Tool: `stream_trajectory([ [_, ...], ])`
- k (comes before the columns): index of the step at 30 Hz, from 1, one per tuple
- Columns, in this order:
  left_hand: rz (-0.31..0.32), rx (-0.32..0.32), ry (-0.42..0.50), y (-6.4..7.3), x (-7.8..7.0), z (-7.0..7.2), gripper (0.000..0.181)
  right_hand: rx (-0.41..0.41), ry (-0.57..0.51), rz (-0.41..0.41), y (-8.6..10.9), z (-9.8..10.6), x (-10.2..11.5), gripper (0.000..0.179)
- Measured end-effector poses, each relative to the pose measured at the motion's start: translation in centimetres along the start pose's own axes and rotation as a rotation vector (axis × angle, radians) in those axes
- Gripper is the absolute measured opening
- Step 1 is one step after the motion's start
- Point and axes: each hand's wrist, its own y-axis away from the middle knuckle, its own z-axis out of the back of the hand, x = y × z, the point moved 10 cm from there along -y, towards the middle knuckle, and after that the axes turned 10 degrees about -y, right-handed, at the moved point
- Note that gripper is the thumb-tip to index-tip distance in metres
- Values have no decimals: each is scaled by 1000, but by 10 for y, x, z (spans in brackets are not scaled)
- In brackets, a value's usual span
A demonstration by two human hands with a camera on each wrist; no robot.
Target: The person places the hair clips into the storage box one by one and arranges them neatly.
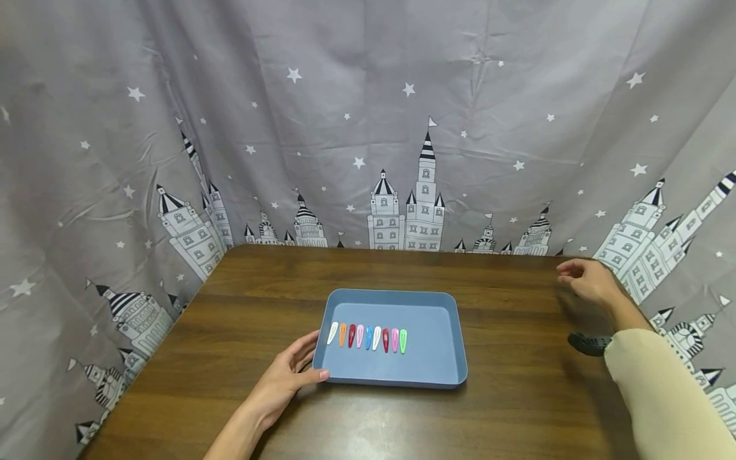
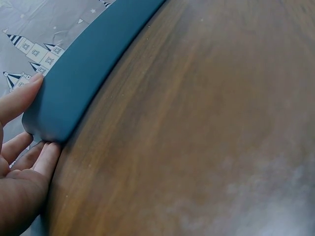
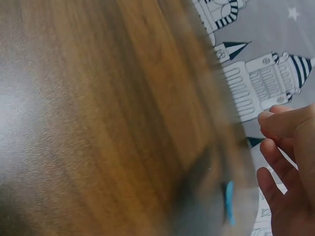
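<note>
A blue-grey rectangular tray (image 1: 437, 332) lies on the wooden table, with a row of several snap hair clips (image 1: 369, 337) in white, orange, red, pink, blue and green across its left and middle part. My left hand (image 1: 285, 375) grips the tray's near left corner, thumb on the rim and fingers at the side wall. Toward the table's far right edge, my right hand (image 1: 588, 280) hovers with loosely bent fingers and nothing visible between them. Below it, in the right wrist view, a slim blue piece (image 3: 229, 202) shows against the dark, blurred tabletop.
A grey curtain (image 1: 322, 147) printed with castles and stars hangs behind the brown table (image 1: 517, 396) and down both sides. The black wrist camera mount (image 1: 589, 344) sits at the right sleeve. Light glares on the tabletop in front of the tray.
</note>
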Motion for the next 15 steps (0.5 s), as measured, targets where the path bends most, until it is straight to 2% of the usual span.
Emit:
stream_trajectory([
  [9,1,4,5,0,0,-1,84,-52,8,-59,16,4,-30,33],
  [15,4,-1,5,0,0,1,84,-45,-14,-114,27,6,-53,37],
])
